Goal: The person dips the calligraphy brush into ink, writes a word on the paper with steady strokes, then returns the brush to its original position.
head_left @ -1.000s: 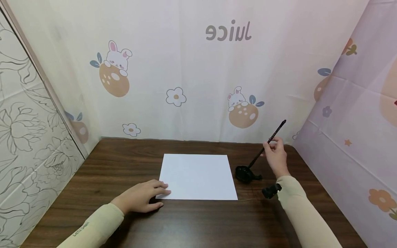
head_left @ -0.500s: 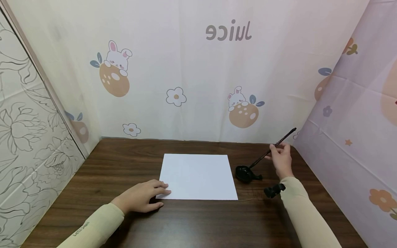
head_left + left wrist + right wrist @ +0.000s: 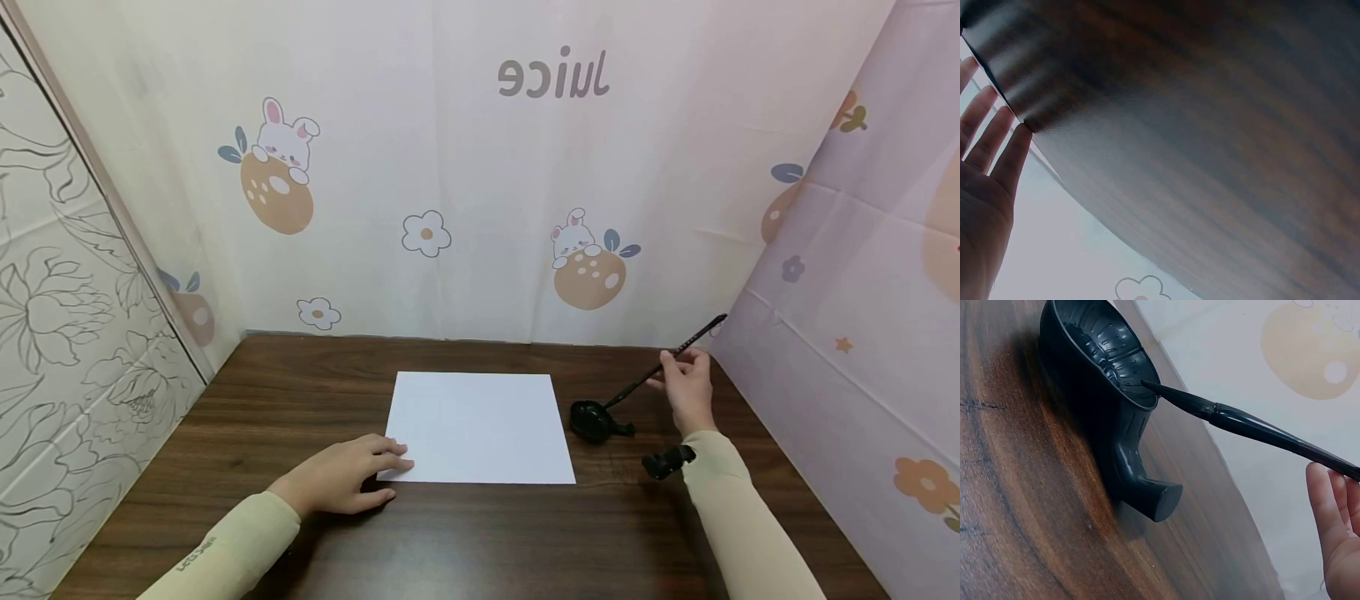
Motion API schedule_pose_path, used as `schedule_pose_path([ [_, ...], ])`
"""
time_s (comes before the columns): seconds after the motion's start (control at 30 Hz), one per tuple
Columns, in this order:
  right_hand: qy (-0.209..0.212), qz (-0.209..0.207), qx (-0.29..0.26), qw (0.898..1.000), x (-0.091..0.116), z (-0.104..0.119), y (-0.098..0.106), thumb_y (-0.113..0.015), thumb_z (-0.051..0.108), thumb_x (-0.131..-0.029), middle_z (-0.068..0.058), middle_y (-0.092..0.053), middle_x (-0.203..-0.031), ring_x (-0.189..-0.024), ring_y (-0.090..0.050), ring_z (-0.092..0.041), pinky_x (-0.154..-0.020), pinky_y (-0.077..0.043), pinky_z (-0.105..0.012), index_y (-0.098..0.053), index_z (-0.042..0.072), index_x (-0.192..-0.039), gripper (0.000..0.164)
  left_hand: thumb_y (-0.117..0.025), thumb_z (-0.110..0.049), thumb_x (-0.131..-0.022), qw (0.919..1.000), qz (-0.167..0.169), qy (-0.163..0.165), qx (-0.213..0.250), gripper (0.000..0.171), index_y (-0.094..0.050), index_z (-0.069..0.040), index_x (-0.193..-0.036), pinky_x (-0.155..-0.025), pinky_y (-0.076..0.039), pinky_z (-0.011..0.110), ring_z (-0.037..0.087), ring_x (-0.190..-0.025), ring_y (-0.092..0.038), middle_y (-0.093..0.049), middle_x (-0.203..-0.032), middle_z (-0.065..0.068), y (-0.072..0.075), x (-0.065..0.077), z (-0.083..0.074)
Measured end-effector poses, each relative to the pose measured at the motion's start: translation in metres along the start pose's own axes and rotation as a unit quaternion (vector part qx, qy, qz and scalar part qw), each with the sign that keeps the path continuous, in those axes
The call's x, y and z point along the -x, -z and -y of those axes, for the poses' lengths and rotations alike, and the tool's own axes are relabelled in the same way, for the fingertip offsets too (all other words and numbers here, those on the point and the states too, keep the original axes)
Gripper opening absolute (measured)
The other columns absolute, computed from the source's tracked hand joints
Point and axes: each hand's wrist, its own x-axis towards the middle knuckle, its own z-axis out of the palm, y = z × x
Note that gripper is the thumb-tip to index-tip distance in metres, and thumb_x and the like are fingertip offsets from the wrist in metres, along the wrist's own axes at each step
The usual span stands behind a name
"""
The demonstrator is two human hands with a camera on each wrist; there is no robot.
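In the head view, my left hand (image 3: 337, 477) lies with its fingers spread, fingertips resting on the near left corner of a white sheet of paper (image 3: 483, 429). My right hand (image 3: 687, 392) pinches a dark writing brush (image 3: 637, 385) partway along its handle, tilted with its upper end to the far right. A black ink dish (image 3: 591, 422) with a short bent handle stands just right of the paper. Seen from the right wrist, the bristle tip (image 3: 1175, 395) is over the dish's rim, pointing into its ribbed bowl; whether it touches cannot be told.
All this is on a dark brown wood-grain table (image 3: 465, 542). A pale printed curtain (image 3: 360, 167) hangs along the back edge, with more printed cloth at left and right. A black wrist device (image 3: 667, 461) is strapped at my right cuff.
My right hand has shifted right and slightly toward me, tipping the brush lower to the right while its bristle end stays at the dish. My left hand and the paper have kept still.
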Motion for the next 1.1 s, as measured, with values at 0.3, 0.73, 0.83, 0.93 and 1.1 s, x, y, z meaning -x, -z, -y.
schedule_pose_path([
  [0.3, 0.002, -0.009, -0.004, 1.000, -0.001, 0.002, 0.003, -0.055, 0.031, -0.103, -0.007, -0.049, -0.107, -0.081, -0.059, -0.012, -0.079, -0.059, -0.031, -0.031, 0.008, -0.141, 0.050, -0.072, -0.029, -0.092, 1.0000, 0.004, 0.001, -0.002, 0.039, -0.067, -0.017, -0.129, -0.097, -0.052, 0.041, 0.023, -0.123, -0.057, -0.062, -0.133, 0.007, 0.000, 0.000, 0.000],
  [0.73, 0.006, -0.010, 0.003, 1.000, 0.000, 0.003, 0.007, -0.055, 0.033, -0.103, -0.012, -0.051, -0.111, -0.086, -0.058, -0.013, -0.078, -0.059, -0.029, -0.036, 0.020, -0.134, 0.039, -0.072, -0.029, -0.092, 1.0000, 0.005, 0.005, -0.004, 0.039, -0.067, -0.018, -0.129, -0.097, -0.052, 0.041, 0.022, -0.124, -0.056, -0.061, -0.133, 0.006, 0.000, 0.001, 0.000],
  [0.83, 0.007, -0.012, 0.006, 1.000, 0.001, 0.005, 0.007, -0.054, 0.032, -0.103, -0.011, -0.051, -0.111, -0.087, -0.058, -0.013, -0.075, -0.059, -0.026, -0.034, 0.016, -0.137, 0.043, -0.072, -0.030, -0.092, 1.0000, 0.006, 0.005, -0.005, 0.039, -0.067, -0.019, -0.129, -0.097, -0.052, 0.041, 0.022, -0.124, -0.056, -0.061, -0.134, 0.006, 0.000, 0.001, 0.000],
  [0.93, 0.010, -0.013, 0.008, 1.000, 0.000, 0.007, 0.008, -0.053, 0.030, -0.103, -0.007, -0.051, -0.108, -0.087, -0.057, -0.014, -0.075, -0.058, -0.026, -0.032, 0.013, -0.140, 0.046, -0.072, -0.030, -0.092, 1.0000, 0.006, 0.006, -0.002, 0.039, -0.068, -0.018, -0.129, -0.097, -0.052, 0.041, 0.023, -0.124, -0.056, -0.061, -0.134, 0.006, 0.001, 0.000, 0.000],
  [1.1, 0.019, -0.023, -0.001, 1.000, -0.001, 0.012, 0.009, -0.055, 0.027, -0.103, -0.006, -0.050, -0.101, -0.086, -0.055, -0.018, -0.069, -0.058, -0.023, -0.034, 0.013, -0.139, 0.044, -0.072, -0.030, -0.092, 1.0000, 0.006, 0.006, -0.003, 0.039, -0.068, -0.018, -0.129, -0.097, -0.052, 0.042, 0.023, -0.124, -0.056, -0.062, -0.133, 0.006, 0.001, 0.000, -0.001],
])
